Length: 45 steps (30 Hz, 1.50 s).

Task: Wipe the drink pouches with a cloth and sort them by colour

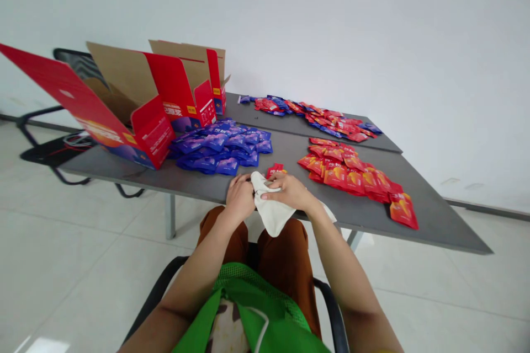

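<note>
A white cloth hangs over the table's front edge between my two hands. My left hand is closed at the cloth's left side, its fingertips partly hidden. From the right, my right hand grips the cloth, thumb on top. Just beyond the fingers a red pouch shows, partly covered by the cloth and right hand; whether a hand holds it I cannot tell. A pile of blue-purple pouches lies to the left. Red-orange pouches are spread in overlapping rows to the right.
Open red cardboard boxes stand along the left of the grey table. Farther back lie mixed red and blue pouches. One single red pouch lies at the right end of the near rows. A black chair stands behind the boxes.
</note>
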{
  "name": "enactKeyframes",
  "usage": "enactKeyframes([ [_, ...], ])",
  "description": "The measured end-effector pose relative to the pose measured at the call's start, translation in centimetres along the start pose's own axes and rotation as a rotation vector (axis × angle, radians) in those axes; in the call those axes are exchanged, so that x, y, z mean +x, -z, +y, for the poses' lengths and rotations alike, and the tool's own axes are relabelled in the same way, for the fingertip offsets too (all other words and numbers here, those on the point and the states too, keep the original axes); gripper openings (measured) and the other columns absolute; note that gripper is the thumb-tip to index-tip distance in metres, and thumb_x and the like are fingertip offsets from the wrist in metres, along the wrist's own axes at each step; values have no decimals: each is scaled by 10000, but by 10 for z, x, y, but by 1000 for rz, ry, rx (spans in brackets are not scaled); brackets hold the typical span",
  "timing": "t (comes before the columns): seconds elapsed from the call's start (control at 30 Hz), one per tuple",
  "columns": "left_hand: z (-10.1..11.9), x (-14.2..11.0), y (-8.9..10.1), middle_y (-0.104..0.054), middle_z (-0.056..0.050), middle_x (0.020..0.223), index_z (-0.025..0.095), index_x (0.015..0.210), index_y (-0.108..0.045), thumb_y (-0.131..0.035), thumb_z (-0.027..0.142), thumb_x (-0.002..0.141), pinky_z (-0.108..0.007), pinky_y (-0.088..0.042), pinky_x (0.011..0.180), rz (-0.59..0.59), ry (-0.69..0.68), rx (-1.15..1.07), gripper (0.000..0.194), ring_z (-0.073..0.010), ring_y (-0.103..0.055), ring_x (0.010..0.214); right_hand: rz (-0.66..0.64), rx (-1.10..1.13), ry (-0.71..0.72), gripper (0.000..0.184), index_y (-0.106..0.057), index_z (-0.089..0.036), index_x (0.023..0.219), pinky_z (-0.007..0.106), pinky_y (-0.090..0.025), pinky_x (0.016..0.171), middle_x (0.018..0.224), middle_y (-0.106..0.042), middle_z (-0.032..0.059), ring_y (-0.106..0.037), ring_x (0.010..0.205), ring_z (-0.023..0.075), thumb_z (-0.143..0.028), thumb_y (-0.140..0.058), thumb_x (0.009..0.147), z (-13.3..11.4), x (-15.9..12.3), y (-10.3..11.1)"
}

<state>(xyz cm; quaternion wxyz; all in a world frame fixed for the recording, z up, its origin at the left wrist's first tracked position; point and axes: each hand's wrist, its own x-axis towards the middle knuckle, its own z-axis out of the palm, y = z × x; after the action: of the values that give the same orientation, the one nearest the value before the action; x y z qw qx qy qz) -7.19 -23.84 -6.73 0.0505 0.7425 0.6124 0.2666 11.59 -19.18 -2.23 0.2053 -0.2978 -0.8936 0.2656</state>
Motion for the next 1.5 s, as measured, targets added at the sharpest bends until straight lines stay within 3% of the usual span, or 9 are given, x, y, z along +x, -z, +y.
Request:
enactKeyframes([
  [0.2,4,-1,2,-660,-30,1237,305,1024,-740,-622,307,806,-458,-293,1115,-9,17,-10,248,-251,-503,1261,61,-68,-275,418,-752,-174,775,210,-396,642,761,-671,2,-598,712,141,-566,-614,817,17,12,-6],
  [0.43,3,-4,0,-576,11,1346,335,1152,-684,-604,535,826,-497,-244,1125,-17,-31,-72,391,-258,-451,1309,226,-334,-665,422,-746,-198,1035,267,-419,734,1000,-712,133,-649,925,240,-538,-648,804,38,44,23],
  [0.53,4,-4,1,-572,10,1352,324,1178,-672,-591,513,840,-476,-235,1133,-23,-37,-51,395,-247,-438,1321,245,-315,-585,397,-748,-213,1024,250,-417,763,1048,-697,109,-634,961,225,-530,-661,802,33,38,30],
  [0.67,6,-5,4,-616,4,1305,341,1147,-690,-580,409,853,-455,-217,1146,-48,-52,-15,321,-229,-438,1324,98,-65,-105,379,-759,-217,937,213,-421,769,1065,-658,46,-619,911,155,-548,-590,859,25,17,18],
  [0.73,4,-6,6,-627,-12,1291,336,1158,-686,-580,376,849,-447,-205,1153,-53,-52,-5,329,-227,-435,1327,4,0,4,377,-757,-215,935,210,-426,765,1028,-660,36,-615,887,144,-545,-594,858,25,12,9],
  [0.93,7,-1,18,-510,-25,1421,339,1267,-601,-608,451,841,-580,-176,1127,-230,-65,26,441,-293,-363,1374,195,-261,-327,303,-756,-198,833,226,-404,707,937,-681,66,-608,801,159,-487,-667,815,40,20,20],
  [1.07,43,5,12,-643,-204,1216,167,1129,-698,-698,460,767,-688,-91,1086,-240,135,171,465,-400,-507,1212,406,-253,-292,341,-717,-170,766,238,-409,715,883,-655,64,-585,795,161,-472,-596,870,35,5,39],
  [1.27,83,16,-27,-416,-338,1400,-48,1388,-423,-434,163,909,-633,-251,1062,-98,112,274,523,-416,-343,1360,694,-102,-125,330,-735,-193,821,281,-440,752,941,-627,67,-593,862,188,-495,-607,859,12,-46,37],
  [1.5,70,21,-26,-609,-322,1174,-62,1153,-613,-318,36,893,-386,-434,961,-16,119,151,405,-320,-582,1168,739,-17,-111,299,-747,-210,833,306,-456,766,933,-620,64,-596,876,200,-486,-633,844,10,-52,25],
])
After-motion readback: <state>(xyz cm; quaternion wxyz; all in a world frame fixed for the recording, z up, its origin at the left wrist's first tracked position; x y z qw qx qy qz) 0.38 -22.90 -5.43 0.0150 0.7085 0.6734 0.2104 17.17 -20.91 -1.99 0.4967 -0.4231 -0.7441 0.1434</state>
